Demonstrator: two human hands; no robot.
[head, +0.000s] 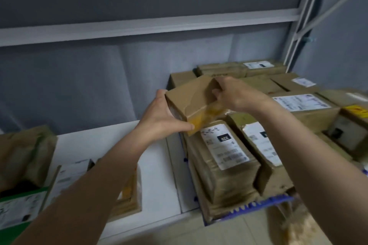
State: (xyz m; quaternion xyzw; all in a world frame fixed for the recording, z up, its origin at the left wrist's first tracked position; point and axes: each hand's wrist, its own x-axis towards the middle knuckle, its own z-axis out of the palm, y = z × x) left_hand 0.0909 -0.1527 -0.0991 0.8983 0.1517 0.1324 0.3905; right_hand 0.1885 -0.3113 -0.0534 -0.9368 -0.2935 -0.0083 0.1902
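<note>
A small brown cardboard box (189, 97), taped and a little dented, is held in the air above the stacked parcels. My left hand (159, 113) grips its near left end, thumb along the lower edge by a strip of yellow tape. My right hand (233, 93) holds its far right end, fingers curled over the top edge. Directly below lies a taped parcel with a white label (223, 151).
Several labelled cardboard parcels (298, 103) fill the right side of the white shelf (159, 165), some on a blue tray (256, 205). More parcels (25, 155) sit at the left. A grey shelf beam (139, 26) runs overhead, a metal upright (298, 32) at right.
</note>
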